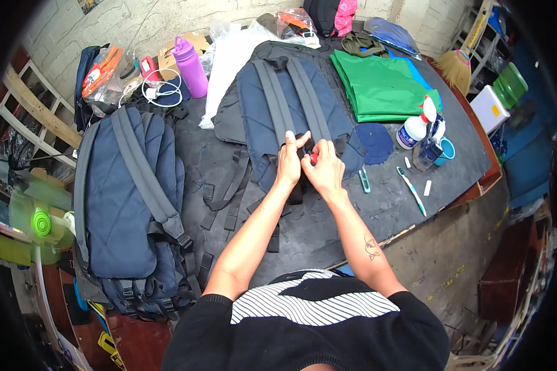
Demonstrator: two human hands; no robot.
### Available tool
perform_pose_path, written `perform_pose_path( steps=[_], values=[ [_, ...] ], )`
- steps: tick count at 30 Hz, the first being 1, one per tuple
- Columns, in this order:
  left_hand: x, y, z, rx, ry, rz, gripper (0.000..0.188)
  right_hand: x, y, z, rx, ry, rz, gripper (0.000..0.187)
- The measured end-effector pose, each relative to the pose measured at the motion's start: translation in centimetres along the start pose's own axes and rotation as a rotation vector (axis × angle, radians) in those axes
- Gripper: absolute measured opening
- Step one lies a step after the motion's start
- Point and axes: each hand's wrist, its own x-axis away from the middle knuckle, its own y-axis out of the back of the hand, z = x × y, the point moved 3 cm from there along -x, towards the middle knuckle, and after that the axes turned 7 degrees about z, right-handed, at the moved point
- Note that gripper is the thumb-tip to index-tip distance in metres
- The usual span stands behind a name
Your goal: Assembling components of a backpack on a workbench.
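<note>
A dark blue backpack (pixel 255 102) with grey shoulder straps lies on the black-topped table, its back panel facing up. Both my hands are together over its lower end. My left hand (pixel 288 162) is closed on a black strap (pixel 301 141), its thumb and forefinger pointing away from me. Pressed close beside it, my right hand (pixel 326 168) has bent fingers around a small red object (pixel 314 159). Most of that object is hidden, so its kind cannot be made out. Loose black straps hang from the pack toward me.
A second blue backpack (pixel 120 204) lies at the left. To the right are a green sheet (pixel 371 86), a spray bottle (pixel 410 132), a blue cup (pixel 445 151), a toothbrush (pixel 412 191) and a small green-handled tool (pixel 365 182). A purple bottle (pixel 190 69) stands at the back.
</note>
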Motion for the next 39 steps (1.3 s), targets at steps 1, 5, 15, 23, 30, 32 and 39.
perform_pose_path(
  steps=[1,5,15,23,30,32,39],
  values=[
    [-0.1,0.1,0.0,-0.004,0.013,0.007,0.074,-0.1,-0.3,0.0,-0.008,-0.009,0.003,0.028],
    [-1.3,1.1,1.9,0.089,0.024,-0.007,0.076,-0.2,-1.0,-0.6,-0.156,-0.006,-0.069,0.028],
    [-5.3,3.7,4.0,0.498,0.330,0.165,0.086,-1.2,-3.0,-0.7,-0.220,0.017,0.079,0.029],
    [-5.2,3.8,4.4,0.529,0.373,0.213,0.087,-2.2,-4.4,-0.6,-0.141,0.022,0.111,0.028],
    [-5.0,4.3,3.0,0.848,0.250,0.236,0.089,-1.2,-3.8,-2.6,-0.546,0.012,-0.085,0.021],
    [-4.7,4.0,1.7,1.143,0.189,0.230,0.088,-0.6,-3.9,-3.7,-0.662,-0.117,-0.177,0.021],
    [-5.0,1.9,1.0,1.107,0.151,0.189,0.081,-1.3,-3.3,0.5,-0.431,0.098,-0.106,0.032]
  ],
)
